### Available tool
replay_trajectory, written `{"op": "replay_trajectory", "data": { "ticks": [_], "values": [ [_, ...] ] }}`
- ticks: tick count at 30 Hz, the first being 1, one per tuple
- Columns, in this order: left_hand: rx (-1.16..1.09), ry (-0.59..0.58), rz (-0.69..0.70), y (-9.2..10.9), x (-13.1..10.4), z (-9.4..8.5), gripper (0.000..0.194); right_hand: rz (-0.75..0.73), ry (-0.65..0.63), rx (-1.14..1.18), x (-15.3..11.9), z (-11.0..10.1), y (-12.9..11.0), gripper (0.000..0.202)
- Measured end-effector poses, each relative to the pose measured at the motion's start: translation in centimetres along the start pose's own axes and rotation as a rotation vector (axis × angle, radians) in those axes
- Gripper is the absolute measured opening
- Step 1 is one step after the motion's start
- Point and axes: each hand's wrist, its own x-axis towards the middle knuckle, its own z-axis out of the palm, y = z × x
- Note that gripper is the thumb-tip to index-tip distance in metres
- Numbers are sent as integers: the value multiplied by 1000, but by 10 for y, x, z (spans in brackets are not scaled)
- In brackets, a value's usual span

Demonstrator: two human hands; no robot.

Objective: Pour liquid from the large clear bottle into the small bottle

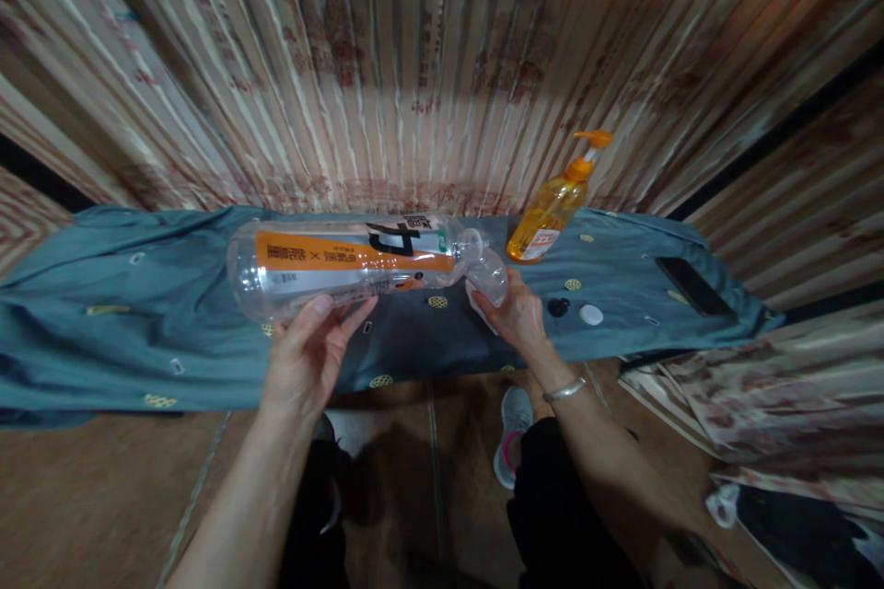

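Note:
A large clear plastic bottle (pixel 345 259) with an orange and silver label lies sideways above the cloth, its neck pointing right. My left hand (pixel 310 350) grips its underside near the label, thumb and fingers apart around it. At the bottle's mouth, my right hand (pixel 515 308) holds a small clear plastic container (pixel 489 274), whose opening meets or nearly meets the neck; the exact contact cannot be made out. Something white shows beneath the small container. A silver bracelet (pixel 564 389) is on my right wrist.
Behind my right hand stands an amber pump bottle (pixel 549 216). A small black item (pixel 559 306), a white round cap (pixel 591 315) and a dark phone-like slab (pixel 692 286) lie on the green cloth (pixel 193 350). A pleated curtain (pixel 387 74) hangs behind.

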Motion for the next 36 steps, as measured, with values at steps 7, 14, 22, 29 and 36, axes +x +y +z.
{"op": "replay_trajectory", "data": {
  "ticks": [7,14,22,29,36],
  "values": [
    [4,4,1,1,0,1,54,7,-13,-11,0,0,0,57],
    [4,15,-4,1,-1,1,54,16,-7,-8,0,0,-1,57],
    [10,-11,-1,-1,0,-2,51,5,-5,-14,0,0,-1,55],
    [27,-47,13,-2,1,-8,51,8,-6,-27,0,-1,-2,56],
    [33,-50,21,-2,0,-7,53,4,-7,-13,0,-2,-3,56]
  ]
}}
